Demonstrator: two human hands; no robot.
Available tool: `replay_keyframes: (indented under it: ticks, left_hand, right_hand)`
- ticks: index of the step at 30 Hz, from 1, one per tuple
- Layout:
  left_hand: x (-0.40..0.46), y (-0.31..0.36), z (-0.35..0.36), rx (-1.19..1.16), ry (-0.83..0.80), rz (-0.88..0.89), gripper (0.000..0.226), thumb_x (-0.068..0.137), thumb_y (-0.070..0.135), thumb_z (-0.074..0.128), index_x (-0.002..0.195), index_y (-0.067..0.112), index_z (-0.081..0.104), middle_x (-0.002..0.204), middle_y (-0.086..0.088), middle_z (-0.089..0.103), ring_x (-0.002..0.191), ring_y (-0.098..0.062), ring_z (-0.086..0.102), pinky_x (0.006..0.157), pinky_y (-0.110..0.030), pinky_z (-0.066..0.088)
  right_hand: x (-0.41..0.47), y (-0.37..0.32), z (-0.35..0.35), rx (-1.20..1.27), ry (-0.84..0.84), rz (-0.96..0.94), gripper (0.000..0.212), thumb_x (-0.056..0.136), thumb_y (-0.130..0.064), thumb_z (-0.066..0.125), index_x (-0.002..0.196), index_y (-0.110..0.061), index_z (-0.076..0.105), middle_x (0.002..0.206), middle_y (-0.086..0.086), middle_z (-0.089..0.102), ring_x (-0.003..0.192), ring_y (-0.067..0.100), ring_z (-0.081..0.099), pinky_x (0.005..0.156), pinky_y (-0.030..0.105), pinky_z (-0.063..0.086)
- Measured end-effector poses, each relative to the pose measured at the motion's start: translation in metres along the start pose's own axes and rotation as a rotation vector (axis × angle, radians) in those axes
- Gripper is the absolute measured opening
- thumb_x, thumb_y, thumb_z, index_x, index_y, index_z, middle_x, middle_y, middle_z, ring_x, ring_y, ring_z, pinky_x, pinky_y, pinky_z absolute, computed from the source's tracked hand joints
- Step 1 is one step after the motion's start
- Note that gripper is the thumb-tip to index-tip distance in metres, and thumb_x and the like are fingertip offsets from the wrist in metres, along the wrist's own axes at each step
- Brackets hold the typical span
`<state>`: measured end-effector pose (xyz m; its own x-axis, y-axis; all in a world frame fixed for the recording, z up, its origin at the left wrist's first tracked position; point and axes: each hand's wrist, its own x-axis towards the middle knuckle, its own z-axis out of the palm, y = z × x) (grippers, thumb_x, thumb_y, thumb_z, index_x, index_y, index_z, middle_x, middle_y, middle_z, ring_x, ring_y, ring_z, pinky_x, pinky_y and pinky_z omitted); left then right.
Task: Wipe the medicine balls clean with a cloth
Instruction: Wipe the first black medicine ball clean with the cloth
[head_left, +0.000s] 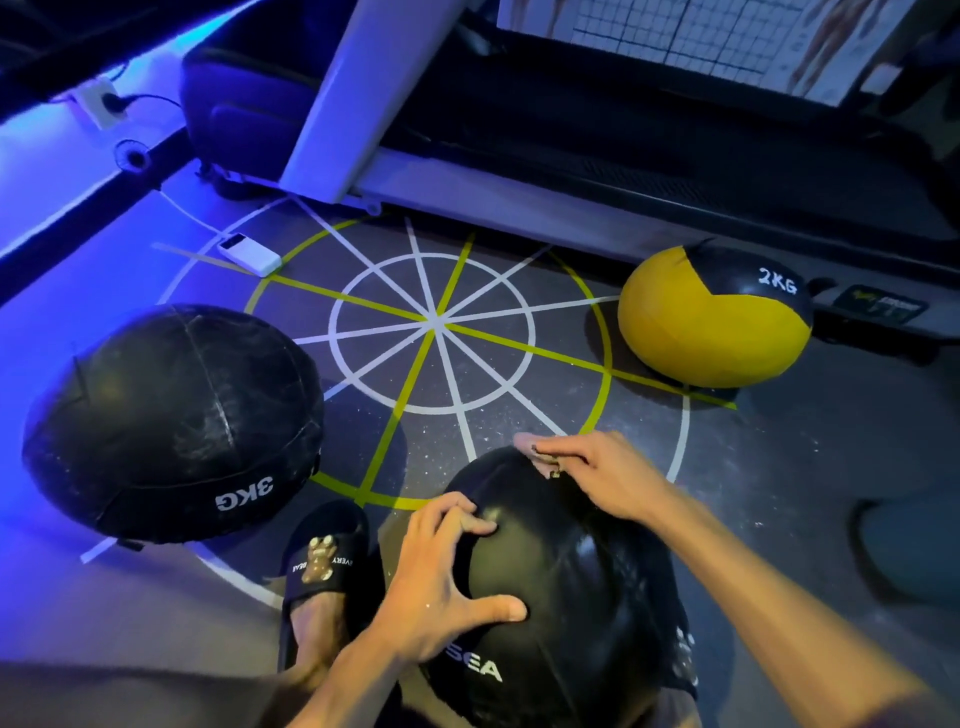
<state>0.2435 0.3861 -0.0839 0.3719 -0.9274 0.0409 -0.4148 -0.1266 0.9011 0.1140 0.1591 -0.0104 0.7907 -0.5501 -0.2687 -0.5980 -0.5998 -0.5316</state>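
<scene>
- The floor was a dark speckled rubber gym mat (779, 467) marked with a white and yellow-green wheel of painted circles and spokes (435, 325); blue-violet light washed the left side of the room.
- A white-framed treadmill with a black belt (597, 130) stood along the far edge of the mat.
- A white rectangular power bank (249, 254) lay on the floor at the wheel's far left edge, with a white cable running from it.
- A white wall socket with a black plug (101, 101) was seen at upper left.
- The glossy black leather medicine ball lettered "SEA" (561, 582) sat nearest the person, at the near rim of the wheel, its smooth surface catching highlights.
- The left hand (441, 587) rested on that ball's left side, fingers and thumb spread apart and curved against the leather.
- The right hand (602, 478) sat at the ball's far top, fingertips pinched together on a small pale scrap (540, 457); what the scrap was could not be determined.
- A worn, creased black medicine ball marked "3KG" (171, 421) lay on the left of the mat, well apart from the first.
- A yellow and black medicine ball marked "2KG" (714, 317) rested at right, beside the treadmill base.
- A foot in a black slide sandal with a bear charm (324, 566) stood just left of the held ball.
</scene>
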Motion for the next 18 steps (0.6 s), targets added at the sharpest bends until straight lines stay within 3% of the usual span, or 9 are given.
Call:
replay_keyframes:
  ticks: [2,4,6,7,9,11,14,16,18]
  left_hand:
    - [0.004,-0.004,-0.007,-0.021,-0.009,-0.021,0.079,0.057,0.079,0.084,0.118,0.038,0.057,0.139,0.022,0.033,0.139,-0.008,0.034,0.113,-0.028,0.030]
    - [0.006,-0.008,-0.013,-0.003,-0.039,-0.029,0.081,0.056,0.080,0.083,0.118,0.037,0.056,0.138,0.025,0.032,0.137,-0.001,0.032,0.112,-0.028,0.029]
    - [0.005,-0.008,-0.017,0.019,-0.068,-0.038,0.081,0.056,0.081,0.081,0.119,0.037,0.055,0.137,0.026,0.031,0.136,0.002,0.030,0.111,-0.025,0.028]
    - [0.004,-0.008,-0.018,0.018,-0.074,-0.041,0.080,0.057,0.081,0.081,0.119,0.038,0.055,0.138,0.025,0.031,0.136,0.002,0.030,0.110,-0.022,0.027]
    - [0.003,-0.008,-0.019,0.000,-0.078,-0.047,0.076,0.058,0.078,0.083,0.119,0.044,0.053,0.138,0.025,0.031,0.139,-0.002,0.030,0.109,-0.014,0.025]
    - [0.005,-0.011,-0.023,-0.026,-0.078,-0.044,0.073,0.059,0.076,0.084,0.118,0.051,0.050,0.138,0.024,0.033,0.140,-0.005,0.032,0.109,-0.011,0.024]
    - [0.007,-0.016,-0.030,-0.020,-0.083,-0.040,0.072,0.061,0.075,0.084,0.119,0.051,0.051,0.137,0.022,0.036,0.139,-0.009,0.036,0.110,-0.019,0.028]
    - [0.009,-0.015,-0.035,-0.015,-0.105,-0.049,0.072,0.063,0.076,0.082,0.121,0.045,0.053,0.137,0.024,0.036,0.139,-0.007,0.038,0.110,-0.023,0.031]
    - [0.014,-0.010,-0.042,0.040,-0.126,-0.059,0.076,0.065,0.080,0.077,0.124,0.039,0.054,0.137,0.027,0.036,0.138,-0.003,0.037,0.111,-0.026,0.034]
  right_hand:
    - [-0.029,-0.004,0.013,0.057,0.122,-0.061,0.047,0.100,0.000,0.053,0.134,-0.030,0.067,0.137,-0.027,0.051,0.131,-0.010,0.041,0.112,0.009,0.031]
    - [-0.045,-0.001,0.026,0.091,0.157,-0.136,0.047,0.101,0.000,0.054,0.137,-0.029,0.064,0.139,-0.028,0.050,0.135,-0.011,0.039,0.117,0.010,0.025]
    - [-0.047,0.015,0.024,0.097,0.208,-0.119,0.046,0.104,-0.009,0.051,0.138,-0.038,0.060,0.139,-0.024,0.056,0.121,0.002,0.061,0.110,0.026,0.045]
    - [-0.044,0.025,0.017,0.109,0.250,-0.018,0.045,0.106,-0.013,0.050,0.138,-0.043,0.056,0.137,-0.017,0.063,0.106,0.010,0.070,0.097,0.031,0.055]
    - [-0.047,0.032,0.009,0.114,0.324,0.128,0.045,0.106,-0.012,0.049,0.135,-0.046,0.050,0.132,-0.009,0.067,0.086,0.001,0.071,0.080,0.027,0.060]
    - [-0.059,0.016,0.019,0.109,0.351,-0.006,0.046,0.102,-0.003,0.051,0.135,-0.034,0.061,0.136,-0.017,0.057,0.104,-0.019,0.059,0.099,0.018,0.051]
    - [-0.082,-0.004,0.038,0.035,0.265,-0.233,0.044,0.102,-0.011,0.045,0.140,-0.025,0.062,0.150,-0.014,0.051,0.139,-0.004,0.044,0.120,0.022,0.030]
    - [-0.079,0.015,0.035,0.030,0.298,-0.170,0.041,0.106,-0.015,0.043,0.140,-0.029,0.062,0.147,-0.011,0.057,0.132,0.005,0.057,0.115,0.026,0.041]
    - [-0.072,0.038,0.028,0.080,0.391,0.057,0.041,0.106,-0.015,0.046,0.137,-0.036,0.061,0.131,-0.003,0.070,0.105,0.015,0.072,0.095,0.037,0.058]
